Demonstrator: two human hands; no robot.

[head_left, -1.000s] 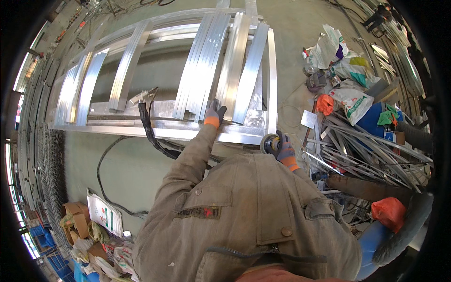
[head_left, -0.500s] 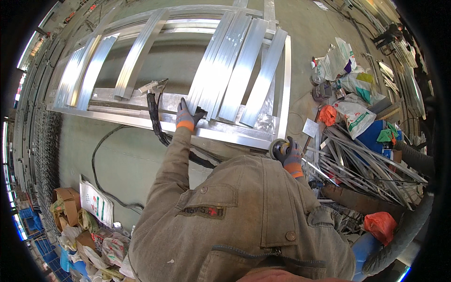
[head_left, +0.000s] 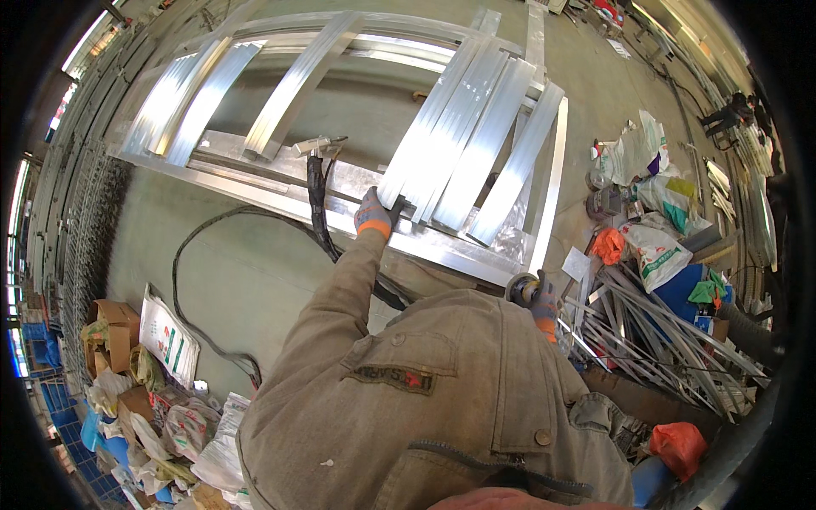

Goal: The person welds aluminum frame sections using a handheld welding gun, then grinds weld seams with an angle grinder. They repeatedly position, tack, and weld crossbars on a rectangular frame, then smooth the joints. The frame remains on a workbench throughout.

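Note:
My left hand (head_left: 374, 211), in a grey glove with an orange cuff, grips the near end of a ribbed silver aluminium profile (head_left: 432, 119). That profile lies side by side with several others across a flat metal frame (head_left: 463, 263). Lower right, beside the frame's near right corner, my right hand (head_left: 546, 306) is closed round an angle grinder (head_left: 522, 290). The grinder's round disc faces left; my glove hides most of its body. Left of my left hand, a tool with a white head (head_left: 311, 146) rests on the frame, its thick black cable hanging over the near rail.
Thin metal offcuts (head_left: 654, 331) are heaped at right, near plastic bags (head_left: 654, 255) and a blue barrel (head_left: 678, 291). A black cable (head_left: 183, 246) loops over the floor at left. Bags and a cardboard box (head_left: 115, 327) crowd the lower left.
The whole view has shifted and tilted, so the frame sits farther right in the picture. My left hand keeps its place at the profile's end, and the grinder stays in my right hand.

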